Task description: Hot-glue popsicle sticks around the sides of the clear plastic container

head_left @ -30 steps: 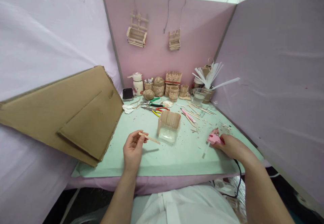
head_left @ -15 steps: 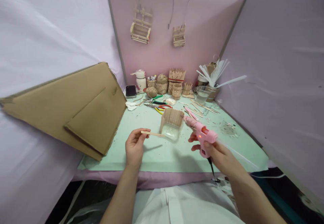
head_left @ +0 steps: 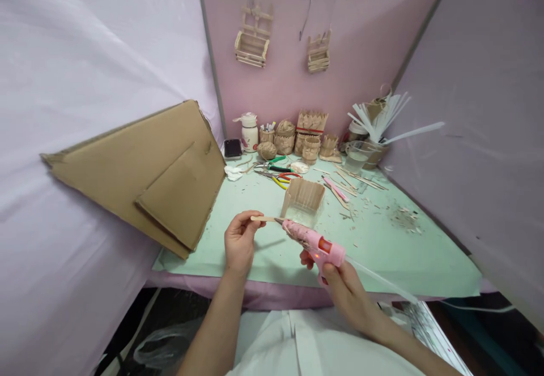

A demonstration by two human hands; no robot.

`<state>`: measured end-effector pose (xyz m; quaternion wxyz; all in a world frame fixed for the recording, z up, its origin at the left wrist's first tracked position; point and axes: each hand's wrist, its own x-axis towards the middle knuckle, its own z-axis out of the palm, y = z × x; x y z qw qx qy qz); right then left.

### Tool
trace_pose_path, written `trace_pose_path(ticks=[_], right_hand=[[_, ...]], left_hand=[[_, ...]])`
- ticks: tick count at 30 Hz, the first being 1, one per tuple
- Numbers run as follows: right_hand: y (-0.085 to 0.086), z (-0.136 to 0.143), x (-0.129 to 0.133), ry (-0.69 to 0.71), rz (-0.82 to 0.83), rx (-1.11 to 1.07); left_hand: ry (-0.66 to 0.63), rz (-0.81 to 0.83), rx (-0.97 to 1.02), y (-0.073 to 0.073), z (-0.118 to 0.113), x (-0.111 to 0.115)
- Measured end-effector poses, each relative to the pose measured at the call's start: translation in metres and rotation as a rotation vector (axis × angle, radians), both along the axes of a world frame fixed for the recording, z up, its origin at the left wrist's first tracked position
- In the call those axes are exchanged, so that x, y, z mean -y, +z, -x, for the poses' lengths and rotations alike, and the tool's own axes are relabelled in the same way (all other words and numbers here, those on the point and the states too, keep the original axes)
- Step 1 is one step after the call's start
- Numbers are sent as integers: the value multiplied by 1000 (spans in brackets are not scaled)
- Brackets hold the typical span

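From where I stand, the left hand (head_left: 241, 243) pinches 1 wooden stick (head_left: 262, 218) above the table (head_left: 276, 264). Beyond its right end sits a clear box partly lined with wood (head_left: 309, 195). A pink glue gun (head_left: 313, 240), tip at the stick's end, is gripped in the right hand (head_left: 346, 288).

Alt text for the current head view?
A right hand holds a pink glue gun, nozzle at the wooden stick in the left hand, over a pale green table. A clear, partly wood-walled container sits just behind.
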<state>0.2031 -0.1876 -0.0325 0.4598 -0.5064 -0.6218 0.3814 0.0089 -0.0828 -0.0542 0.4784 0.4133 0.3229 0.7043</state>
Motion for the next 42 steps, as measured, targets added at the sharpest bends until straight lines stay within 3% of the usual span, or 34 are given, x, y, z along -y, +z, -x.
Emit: trace_pose_path(ticks=[5,13,42], right_hand=[[-9,6,-1,-33,-8,33],[-6,6,0,-50,-9,46],[-8,5,0,-68,-54,90]], left_hand=[[-44,-63,-64,-2,0,2],[-46,-133,-187,-2,0,3],[-50,-146,-194,1,-1,4]])
